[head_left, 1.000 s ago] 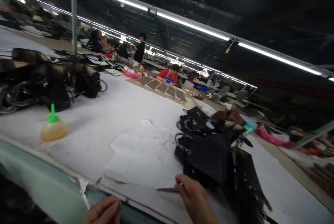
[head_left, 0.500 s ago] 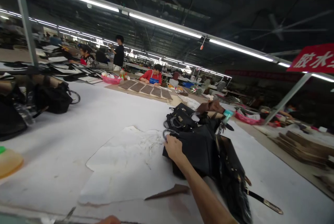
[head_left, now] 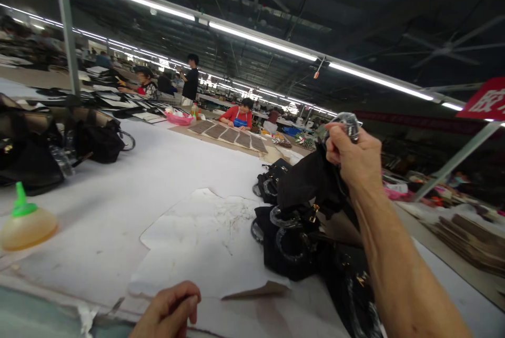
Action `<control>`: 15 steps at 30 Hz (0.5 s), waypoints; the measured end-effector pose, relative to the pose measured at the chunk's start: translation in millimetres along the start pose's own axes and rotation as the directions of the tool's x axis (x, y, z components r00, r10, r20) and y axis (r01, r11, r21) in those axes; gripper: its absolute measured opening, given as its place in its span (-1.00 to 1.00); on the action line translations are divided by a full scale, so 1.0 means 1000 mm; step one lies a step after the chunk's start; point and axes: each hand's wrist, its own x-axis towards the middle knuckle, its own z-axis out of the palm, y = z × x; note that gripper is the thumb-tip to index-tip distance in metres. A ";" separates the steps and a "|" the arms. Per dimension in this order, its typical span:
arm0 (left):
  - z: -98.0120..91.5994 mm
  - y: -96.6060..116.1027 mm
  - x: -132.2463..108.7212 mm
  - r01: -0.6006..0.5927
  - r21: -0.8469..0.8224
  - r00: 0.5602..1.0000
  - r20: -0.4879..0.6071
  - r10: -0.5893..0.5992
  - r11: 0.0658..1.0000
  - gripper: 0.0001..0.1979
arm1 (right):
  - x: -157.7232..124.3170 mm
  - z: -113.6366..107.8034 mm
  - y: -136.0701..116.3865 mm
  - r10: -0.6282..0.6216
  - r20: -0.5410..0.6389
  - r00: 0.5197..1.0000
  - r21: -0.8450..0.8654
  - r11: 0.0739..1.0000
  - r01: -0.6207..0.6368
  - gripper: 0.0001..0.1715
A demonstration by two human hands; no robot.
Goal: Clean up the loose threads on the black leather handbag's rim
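Observation:
My right hand point(head_left: 355, 156) is closed around the plastic-wrapped handle point(head_left: 347, 121) of a black handbag point(head_left: 305, 183). The bag hangs from my fist, over a pile of other black bags point(head_left: 286, 267) with clear-wrapped ring handles and gold-coloured fittings. How far its underside clears the pile, I cannot tell. Low in the view, by the near table edge, my left hand point(head_left: 168, 309) holds nothing; its fingers are loosely curled, with the thumb apart. Creased white sheets point(head_left: 189, 227) lie on the table between my hands.
At the left stand more black bags point(head_left: 94, 138) and a squeeze bottle of amber liquid with a green nozzle point(head_left: 29, 227). A pink basket point(head_left: 179, 117) and brown panels point(head_left: 229, 134) lie across the table, before a co-worker in red point(head_left: 240, 114). Metal posts point(head_left: 66, 28) rise beyond.
My right hand has lifted a bag by its handle, up and to the right, uncovering ring handles below. My left hand has come further into view. The whole view has shifted slightly.

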 end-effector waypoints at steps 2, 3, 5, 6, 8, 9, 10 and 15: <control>0.001 0.012 0.008 -0.033 -0.084 0.997 -0.079 0.026 0.996 -0.56 | 0.000 0.006 -0.021 0.000 0.031 1.000 0.235 0.972 -0.008 -0.81; 0.000 0.020 0.012 -0.046 -0.139 0.991 -0.128 0.029 0.989 -0.55 | 0.000 0.008 -0.029 0.006 0.046 0.999 0.318 0.948 -0.020 -0.82; -0.004 0.039 0.020 -0.063 -0.213 0.980 -0.199 0.020 0.975 -0.53 | -0.001 0.013 -0.039 0.023 0.079 0.997 0.446 0.893 -0.056 -0.84; -0.006 0.049 0.025 -0.076 -0.224 0.977 -0.210 0.028 0.972 -0.52 | -0.002 0.016 -0.042 0.033 0.099 0.995 0.490 0.868 -0.078 -0.83; -0.014 0.070 0.037 -0.086 -0.209 0.966 -0.255 0.030 0.974 -0.47 | -0.004 0.023 -0.049 0.057 0.158 0.986 0.551 0.823 -0.136 -0.79; -0.020 0.079 0.042 -0.096 -0.206 0.963 -0.268 0.038 0.974 -0.46 | -0.005 0.028 -0.053 0.073 0.200 0.977 0.569 0.803 -0.177 -0.76; -0.026 0.088 0.048 -0.087 -0.230 0.965 -0.261 0.024 0.969 -0.44 | -0.007 0.034 -0.057 0.091 0.248 0.964 0.580 0.783 -0.223 -0.72; -0.066 0.117 0.058 0.066 -0.629 0.990 0.137 0.027 0.774 -0.41 | -0.022 0.063 -0.076 0.081 0.430 0.899 0.608 0.711 -0.354 -0.62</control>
